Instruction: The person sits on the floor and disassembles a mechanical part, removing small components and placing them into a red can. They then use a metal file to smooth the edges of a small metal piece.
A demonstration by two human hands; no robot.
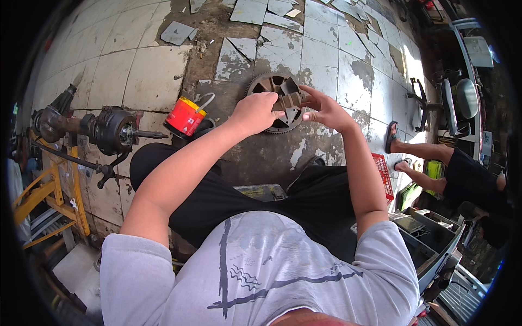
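Grey printed T-shirt (pixel 266 255) filled the near end of the view. Beyond it: tiled floor (pixel 155 81), broken and stained ahead. Black trousers (pixel 331 190), knees spread around the work spot. Off right, another person's bare legs (pixel 429 149) in sandals, well apart from the work. Off left, a greasy axle assembly (pixel 111 130) with its shaft pointing inward, next to a yellow frame (pixel 80 209).

Between the knees and a bit ahead: dark toothed wheel (pixel 265 85), looked to be lying on the floor. Red-and-yellow can (pixel 185 118) sat to its left, leaning.

Left hand (pixel 253 111) had fingers and thumb pinched on the left side of a ribbed brown part (pixel 290 101). Part was over the wheel; couldn't tell if they touched. Right hand (pixel 329 111) had thumb and fingers spread around the part's right end; contact unclear.

Step in hand, my read: handling the part over the wheel, left carrying most of the hold. Next move probably called for a firm left pinch, right fingers closing in evenly, part kept level and fingertips off the teeth.
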